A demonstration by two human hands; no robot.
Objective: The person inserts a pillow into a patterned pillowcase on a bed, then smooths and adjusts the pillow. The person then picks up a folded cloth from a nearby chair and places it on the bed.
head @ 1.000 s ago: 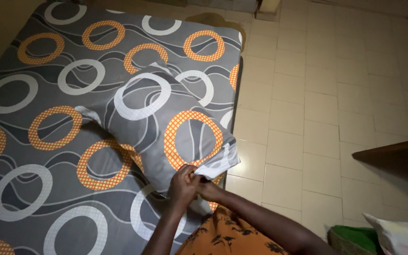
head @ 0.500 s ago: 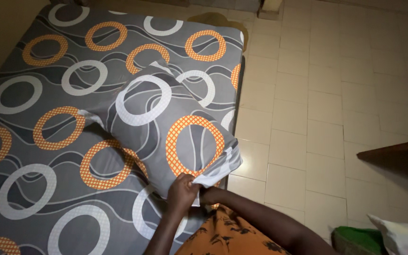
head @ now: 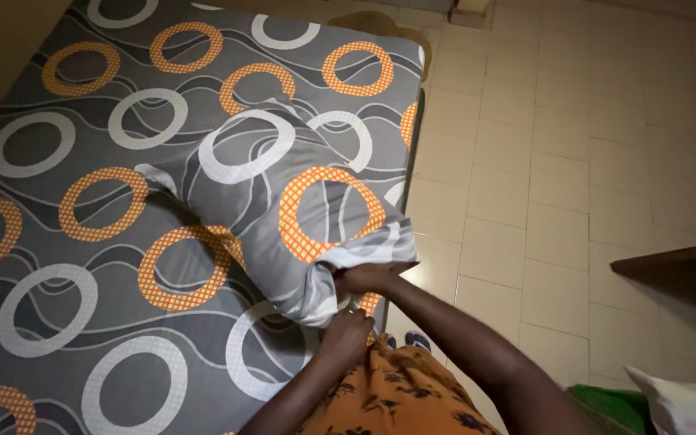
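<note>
At the near edge of the bed, a pillow in a grey case patterned with white and orange rings is lying on a matching sheet, its open end pointing toward the person. Both hands are working at that end. The right hand is reaching under the bunched edge of the pillowcase, its fingers closing on the cloth and partly hiding beneath it. The left hand is sitting just below, fingers curling together at the lower lip of the case, though how firmly it is pinching cannot be told from here.

By the look of it, the pillow is already sitting almost fully inside, and the step in hand is closing or tucking the loose flap at the mouth. Finishing that seems to be calling for the cloth to be drawn taut over the pillow's corner and the slack smoothed in.

Beyond the bed, the pale tiled floor is running to the right, where a dark wooden edge and a green item beside a light patterned cloth are showing.
</note>
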